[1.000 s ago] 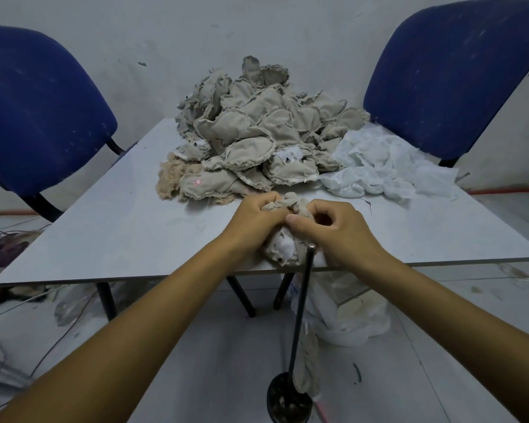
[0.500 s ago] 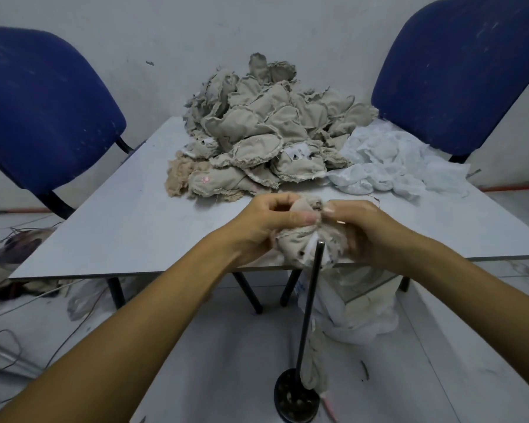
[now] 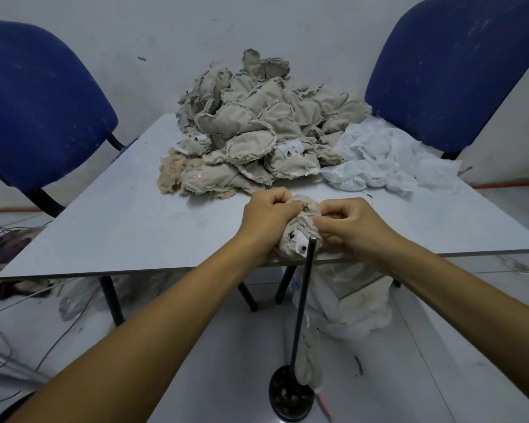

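Nearest, on the floor, a round base [image 3: 290,395] carries an upright black rod [image 3: 301,303], and a limp beige strip [image 3: 311,358] hangs beside it. Both bare forearms reach forward and meet above the rod's top, at the near edge of the counter [image 3: 135,227]. The left hand [image 3: 268,219] and right hand [image 3: 353,227] face each other, knuckles up. The fingers of each are curled tight and pinch a bunched beige skin [image 3: 300,239] between the two hands (two small dark eyes show on its white patch). The skin sits right at the rod's tip, over the counter's edge; whether the tip is inside it I cannot tell. A white bag [image 3: 348,303] slumps under the counter. Farther back on the counter lies a pile [image 3: 251,129] of similar beige skins, one bearing a pink paw mark [image 3: 198,176]. The pile touches white cloth [image 3: 385,160] on its right. A left chair [image 3: 40,111] and a right chair [image 3: 452,71], both blue, flank the far end by the wall [image 3: 287,25].
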`<move>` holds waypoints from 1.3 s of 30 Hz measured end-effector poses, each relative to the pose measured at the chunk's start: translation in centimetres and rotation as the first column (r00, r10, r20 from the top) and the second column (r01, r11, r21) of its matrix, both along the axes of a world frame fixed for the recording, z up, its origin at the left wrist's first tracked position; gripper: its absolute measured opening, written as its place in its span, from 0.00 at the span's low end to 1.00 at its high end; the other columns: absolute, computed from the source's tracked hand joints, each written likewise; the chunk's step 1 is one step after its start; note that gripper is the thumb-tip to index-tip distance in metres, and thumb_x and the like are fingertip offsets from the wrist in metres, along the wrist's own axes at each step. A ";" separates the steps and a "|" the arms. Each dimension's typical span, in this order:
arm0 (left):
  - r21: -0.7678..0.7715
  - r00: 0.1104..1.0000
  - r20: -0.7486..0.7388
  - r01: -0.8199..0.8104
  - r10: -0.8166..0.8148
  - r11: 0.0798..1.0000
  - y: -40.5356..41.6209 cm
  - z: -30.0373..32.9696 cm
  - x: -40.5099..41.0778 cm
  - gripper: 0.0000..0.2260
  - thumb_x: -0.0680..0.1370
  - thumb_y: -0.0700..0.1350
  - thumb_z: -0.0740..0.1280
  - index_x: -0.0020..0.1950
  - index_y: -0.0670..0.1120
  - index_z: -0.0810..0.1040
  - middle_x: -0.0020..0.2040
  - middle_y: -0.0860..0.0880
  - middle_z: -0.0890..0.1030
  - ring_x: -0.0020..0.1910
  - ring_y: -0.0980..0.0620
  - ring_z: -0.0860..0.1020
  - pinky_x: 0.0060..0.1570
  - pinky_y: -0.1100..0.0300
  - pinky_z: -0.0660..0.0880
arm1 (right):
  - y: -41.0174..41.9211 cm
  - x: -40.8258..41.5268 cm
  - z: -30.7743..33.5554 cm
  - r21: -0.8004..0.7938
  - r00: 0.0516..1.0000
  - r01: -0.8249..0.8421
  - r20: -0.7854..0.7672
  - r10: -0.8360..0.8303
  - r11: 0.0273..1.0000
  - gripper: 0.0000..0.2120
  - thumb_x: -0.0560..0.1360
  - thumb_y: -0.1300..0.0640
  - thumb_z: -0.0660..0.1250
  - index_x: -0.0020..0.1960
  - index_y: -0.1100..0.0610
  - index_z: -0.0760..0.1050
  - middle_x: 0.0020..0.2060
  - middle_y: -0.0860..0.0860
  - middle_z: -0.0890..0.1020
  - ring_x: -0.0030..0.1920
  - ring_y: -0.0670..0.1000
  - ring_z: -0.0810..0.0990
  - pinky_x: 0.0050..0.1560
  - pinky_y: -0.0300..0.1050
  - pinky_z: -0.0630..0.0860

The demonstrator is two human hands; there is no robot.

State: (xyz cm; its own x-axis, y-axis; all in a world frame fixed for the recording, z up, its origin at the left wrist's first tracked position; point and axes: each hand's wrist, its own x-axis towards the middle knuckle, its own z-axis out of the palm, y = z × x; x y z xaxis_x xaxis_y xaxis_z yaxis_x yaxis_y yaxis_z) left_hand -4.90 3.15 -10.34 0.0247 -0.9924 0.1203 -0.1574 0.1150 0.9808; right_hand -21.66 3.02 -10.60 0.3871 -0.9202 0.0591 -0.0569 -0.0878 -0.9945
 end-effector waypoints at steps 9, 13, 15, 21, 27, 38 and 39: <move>-0.135 0.948 0.302 0.143 -0.096 0.980 2.2 0.1 0.8 0.15 0.67 0.53 0.71 0.37 0.41 0.75 0.40 0.46 0.76 0.40 0.49 0.75 0.42 0.54 0.71 | -0.3 1.9 -0.7 -0.256 0.875 0.320 -0.289 -0.388 0.912 0.12 0.69 0.57 0.73 0.31 0.57 0.73 0.19 0.43 0.71 0.20 0.40 0.68 0.22 0.31 0.63; -0.172 0.907 0.410 0.179 -0.095 0.969 2.6 0.7 0.7 0.19 0.66 0.56 0.72 0.40 0.40 0.76 0.43 0.44 0.75 0.42 0.44 0.74 0.43 0.48 0.73 | -0.9 2.1 -1.1 -0.320 0.826 0.375 -0.312 -0.470 0.870 0.10 0.68 0.56 0.71 0.31 0.58 0.75 0.19 0.44 0.73 0.22 0.40 0.70 0.23 0.31 0.64; -0.151 0.894 0.439 0.171 -0.089 0.974 2.3 0.7 0.8 0.17 0.67 0.56 0.74 0.38 0.44 0.75 0.41 0.49 0.75 0.39 0.50 0.73 0.42 0.50 0.73 | -1.1 2.3 -1.1 -0.325 0.809 0.386 -0.330 -0.486 0.863 0.10 0.68 0.55 0.71 0.32 0.59 0.76 0.20 0.45 0.75 0.23 0.41 0.70 0.23 0.33 0.64; 0.108 0.979 0.155 0.119 -0.135 0.987 1.2 0.3 1.2 0.08 0.72 0.41 0.75 0.38 0.45 0.77 0.32 0.52 0.78 0.33 0.56 0.76 0.36 0.62 0.74 | -1.2 2.0 -0.1 0.018 0.942 0.264 -0.221 -0.254 0.964 0.13 0.73 0.59 0.70 0.31 0.55 0.74 0.24 0.51 0.75 0.21 0.46 0.72 0.22 0.36 0.69; 0.197 0.996 -0.080 0.050 -0.035 0.979 -0.2 0.2 1.1 0.18 0.75 0.33 0.68 0.27 0.48 0.73 0.24 0.52 0.74 0.25 0.56 0.72 0.28 0.66 0.69 | -1.0 -1.0 0.8 0.235 0.972 -0.232 0.101 0.213 0.944 0.07 0.71 0.60 0.74 0.48 0.60 0.80 0.36 0.54 0.82 0.35 0.48 0.81 0.37 0.38 0.81; 0.159 0.966 -0.169 0.225 -0.198 0.961 0.6 0.3 1.3 0.05 0.69 0.38 0.66 0.35 0.47 0.75 0.27 0.54 0.75 0.24 0.59 0.72 0.24 0.68 0.67 | -0.6 1.7 -0.8 -0.223 0.906 0.290 -0.249 -0.342 0.931 0.14 0.70 0.59 0.72 0.28 0.53 0.73 0.23 0.46 0.75 0.29 0.47 0.74 0.35 0.43 0.72; 0.124 0.965 -0.129 0.243 -0.227 0.962 0.8 0.2 1.4 0.06 0.72 0.36 0.66 0.36 0.45 0.75 0.26 0.56 0.74 0.24 0.60 0.73 0.24 0.69 0.69 | -0.7 1.9 -0.8 -0.268 0.872 0.335 -0.276 -0.405 0.903 0.13 0.69 0.58 0.71 0.28 0.54 0.72 0.22 0.45 0.74 0.27 0.45 0.72 0.32 0.40 0.69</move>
